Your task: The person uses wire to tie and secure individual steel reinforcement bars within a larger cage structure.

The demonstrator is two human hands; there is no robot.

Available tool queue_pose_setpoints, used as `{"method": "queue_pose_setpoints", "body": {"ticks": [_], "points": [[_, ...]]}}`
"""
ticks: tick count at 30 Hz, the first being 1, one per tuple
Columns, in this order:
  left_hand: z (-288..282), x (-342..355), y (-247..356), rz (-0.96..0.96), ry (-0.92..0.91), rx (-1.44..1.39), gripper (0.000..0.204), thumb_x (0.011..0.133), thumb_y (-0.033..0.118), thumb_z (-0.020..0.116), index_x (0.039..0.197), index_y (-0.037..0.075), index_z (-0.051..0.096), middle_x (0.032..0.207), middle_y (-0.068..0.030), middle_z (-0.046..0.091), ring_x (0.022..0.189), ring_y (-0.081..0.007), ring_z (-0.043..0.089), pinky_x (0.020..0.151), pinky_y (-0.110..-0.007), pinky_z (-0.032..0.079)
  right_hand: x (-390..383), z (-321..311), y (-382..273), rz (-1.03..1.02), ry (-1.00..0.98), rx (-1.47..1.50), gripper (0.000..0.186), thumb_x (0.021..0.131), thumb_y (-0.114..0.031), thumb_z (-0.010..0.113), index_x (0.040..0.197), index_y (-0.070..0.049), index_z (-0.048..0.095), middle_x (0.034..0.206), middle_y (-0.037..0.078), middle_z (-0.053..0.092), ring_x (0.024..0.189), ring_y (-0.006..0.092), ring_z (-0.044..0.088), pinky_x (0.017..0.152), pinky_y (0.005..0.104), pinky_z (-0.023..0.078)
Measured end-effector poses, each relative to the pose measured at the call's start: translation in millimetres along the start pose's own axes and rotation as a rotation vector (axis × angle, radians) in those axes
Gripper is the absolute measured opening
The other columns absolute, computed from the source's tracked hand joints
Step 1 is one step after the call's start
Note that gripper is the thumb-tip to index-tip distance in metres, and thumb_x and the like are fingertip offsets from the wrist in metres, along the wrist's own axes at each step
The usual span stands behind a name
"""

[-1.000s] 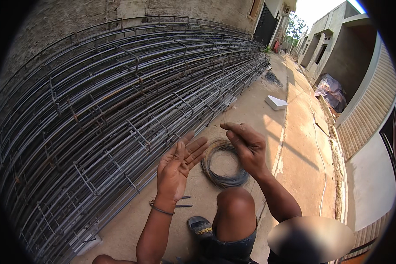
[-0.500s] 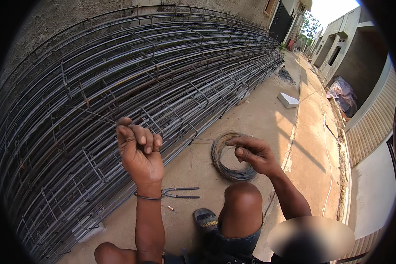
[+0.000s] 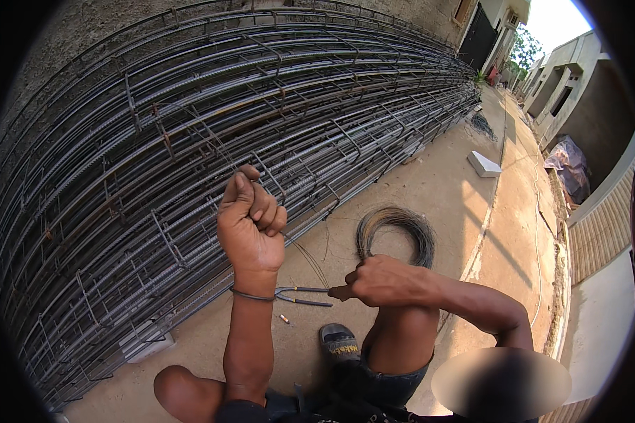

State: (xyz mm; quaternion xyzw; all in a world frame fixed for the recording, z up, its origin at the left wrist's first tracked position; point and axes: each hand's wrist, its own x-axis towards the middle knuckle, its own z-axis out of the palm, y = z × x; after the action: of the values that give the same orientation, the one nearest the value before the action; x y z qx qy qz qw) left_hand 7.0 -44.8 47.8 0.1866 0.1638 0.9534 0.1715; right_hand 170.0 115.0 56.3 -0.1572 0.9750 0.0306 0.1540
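Observation:
My left hand (image 3: 252,217) is raised in front of the rebar cages (image 3: 261,113), fingers closed around a few thin strands of binding wire (image 3: 215,144). The strands stick out past its fingertips toward the bars. Below and to the right, my right hand (image 3: 374,280) is turned back up, its fingers pinched on the other part of the wire, which runs slantwise between the two hands. Just left of the right fingertips lie pincers (image 3: 307,303) with dark, yellow-marked handles on the ground. A loose coil of binding wire (image 3: 423,240) rests beyond the right hand.
The stacked cages line a rough wall (image 3: 63,63) on the left. A pale angular block (image 3: 484,164) sits on the concrete floor (image 3: 430,183). Near my left forearm, another pale block (image 3: 147,341) lies under the cages. A sandalled foot (image 3: 339,342) is beside the pincers.
My right hand has come down and inward, turning its back upward, and the wire now slopes downward between the hands. My left hand stays closed; the whole view has shifted slightly.

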Motion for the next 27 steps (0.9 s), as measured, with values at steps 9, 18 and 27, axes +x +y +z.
{"method": "queue_pose_setpoints", "body": {"ticks": [9,18,27], "points": [[-20.4,17.1,33.5,0.164,-0.026,-0.063,0.023,0.103,0.027,0.046,0.108,0.007,0.055,0.059,0.0048,0.031,0.047,-0.0046,0.022,0.041,-0.021,0.022,-31.5,-2.3,49.0,0.082,0.333,1.033,0.019,0.095,-0.013,0.059,0.108,-0.001,0.067,0.081,0.008,0.067,0.072,0.0156,0.061,0.068,0.0303,0.048],[-40.4,25.5,42.9,0.229,-0.060,-0.394,0.017,0.102,0.016,0.043,0.109,0.005,0.055,0.060,0.0009,0.033,0.048,-0.0085,0.024,0.042,-0.024,0.023,-47.0,31.1,57.9,-0.047,0.240,1.594,0.014,0.094,-0.012,0.063,0.092,0.001,0.065,0.076,0.003,0.060,0.065,0.0095,0.053,0.061,0.0263,0.043],[-0.2,6.4,-16.4,-0.291,-0.106,0.134,0.026,0.102,0.025,0.050,0.098,0.002,0.060,0.055,0.0046,0.032,0.044,-0.0036,0.022,0.040,-0.022,0.019,-36.7,23.2,69.7,0.177,0.528,0.436,0.051,0.087,-0.022,0.068,0.135,-0.013,0.054,0.124,0.011,0.059,0.115,0.0356,0.052,0.099,0.0445,0.042]]}}
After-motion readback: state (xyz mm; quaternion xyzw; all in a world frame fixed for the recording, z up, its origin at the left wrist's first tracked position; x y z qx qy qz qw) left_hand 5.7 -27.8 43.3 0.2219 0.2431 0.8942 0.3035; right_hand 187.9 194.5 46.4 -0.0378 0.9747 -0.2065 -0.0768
